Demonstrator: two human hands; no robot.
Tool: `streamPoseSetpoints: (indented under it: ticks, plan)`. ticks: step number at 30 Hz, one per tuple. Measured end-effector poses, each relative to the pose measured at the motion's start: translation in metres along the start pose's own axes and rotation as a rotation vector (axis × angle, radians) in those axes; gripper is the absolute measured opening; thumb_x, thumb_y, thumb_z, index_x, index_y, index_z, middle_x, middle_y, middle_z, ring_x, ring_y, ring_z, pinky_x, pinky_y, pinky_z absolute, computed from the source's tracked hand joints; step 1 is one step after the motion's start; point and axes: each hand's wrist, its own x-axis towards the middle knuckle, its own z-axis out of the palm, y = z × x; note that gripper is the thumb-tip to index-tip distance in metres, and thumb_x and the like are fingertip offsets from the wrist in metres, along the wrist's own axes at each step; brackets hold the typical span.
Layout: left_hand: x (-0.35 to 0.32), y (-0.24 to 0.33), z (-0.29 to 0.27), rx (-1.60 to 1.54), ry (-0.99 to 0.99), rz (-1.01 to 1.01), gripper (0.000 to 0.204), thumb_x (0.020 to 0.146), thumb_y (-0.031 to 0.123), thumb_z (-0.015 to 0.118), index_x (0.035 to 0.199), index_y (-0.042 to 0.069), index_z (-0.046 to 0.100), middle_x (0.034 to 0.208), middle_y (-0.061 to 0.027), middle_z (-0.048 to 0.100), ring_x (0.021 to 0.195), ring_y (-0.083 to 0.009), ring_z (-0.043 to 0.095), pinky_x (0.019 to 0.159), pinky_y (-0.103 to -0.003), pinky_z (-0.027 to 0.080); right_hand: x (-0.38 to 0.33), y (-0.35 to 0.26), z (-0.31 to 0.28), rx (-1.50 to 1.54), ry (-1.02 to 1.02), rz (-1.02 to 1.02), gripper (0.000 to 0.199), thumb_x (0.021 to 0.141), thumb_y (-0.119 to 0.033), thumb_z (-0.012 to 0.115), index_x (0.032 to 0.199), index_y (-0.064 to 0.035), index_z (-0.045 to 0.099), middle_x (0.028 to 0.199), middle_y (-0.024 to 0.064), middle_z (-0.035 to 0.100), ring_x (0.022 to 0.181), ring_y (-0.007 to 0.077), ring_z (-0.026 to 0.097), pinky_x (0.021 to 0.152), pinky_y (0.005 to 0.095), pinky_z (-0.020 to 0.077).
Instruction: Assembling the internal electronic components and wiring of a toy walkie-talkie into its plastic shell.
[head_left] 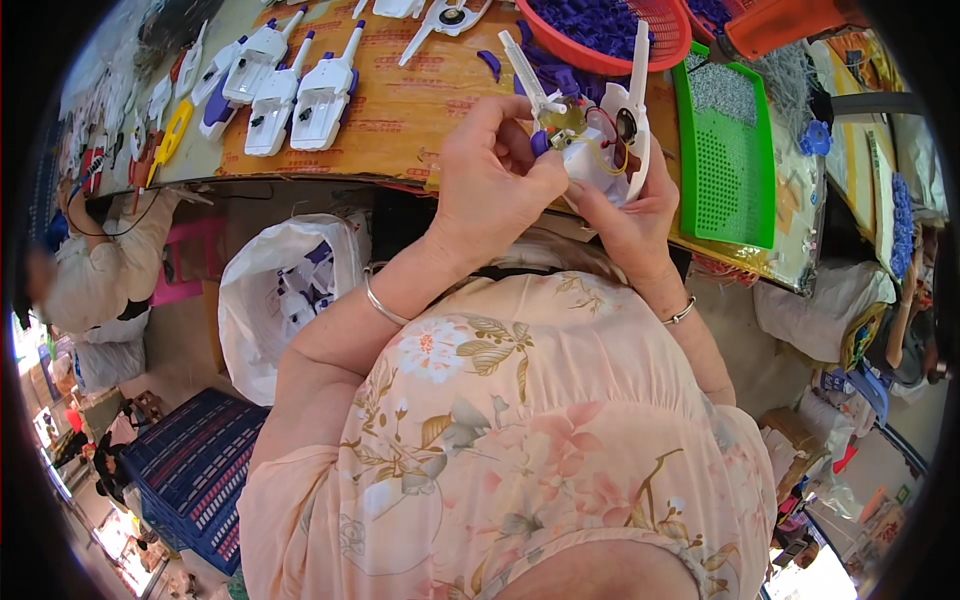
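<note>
Above the table's near edge I hold a split white plastic toy housing with a long stem on each half. My right hand (pixel 640 220) grips the right-hand half (pixel 639 95) from below, its thumb on the front. A round dark speaker (pixel 626 125) and thin red and yellow wires show inside. My left hand (pixel 480 190) is closed, thumb and fingers pinched at the left-hand half (pixel 522 65), beside a small purple piece (pixel 541 143) and a yellowish part (pixel 570 120). My fingers hide where exactly the left pinch lands.
Several white-and-purple toy housings (pixel 325 100) lie at left on the cardboard-covered table (pixel 390 120). A red basket (pixel 655 50) of purple parts stands behind my hands, a green tray (pixel 735 190) of small metal pieces to the right. A white sack (pixel 245 310) hangs lower left; another person (pixel 110 260) sits far left.
</note>
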Motion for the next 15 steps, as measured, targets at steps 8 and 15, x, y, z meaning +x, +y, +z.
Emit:
streamPoseSetpoints:
  ticks: [8,15]
  plan:
    - [0.026,-0.006,-0.031,-0.291,-0.506,-0.291,0.058,0.075,0.004,0.068,0.128,-0.001,0.043,0.106,-0.0061,0.060,0.087,-0.0111,0.060,0.069,-0.026,0.055,0.006,-0.011,0.001,0.077,-0.109,0.019,0.074,0.071,0.001,0.071,0.137,0.0027,0.036,0.129,0.0122,0.051,0.115,0.0169,0.050,0.098,0.0318,0.0413]
    - [0.025,-0.017,-0.029,-0.388,-0.519,-0.266,0.058,0.074,0.002,0.069,0.126,-0.001,0.044,0.108,-0.0081,0.059,0.089,-0.0161,0.062,0.073,-0.029,0.056,0.010,-0.003,-0.010,-0.419,-0.122,-0.245,0.061,0.080,-0.016,0.063,0.131,0.0089,0.039,0.115,0.0217,0.052,0.101,0.0320,0.053,0.089,0.0397,0.0438]
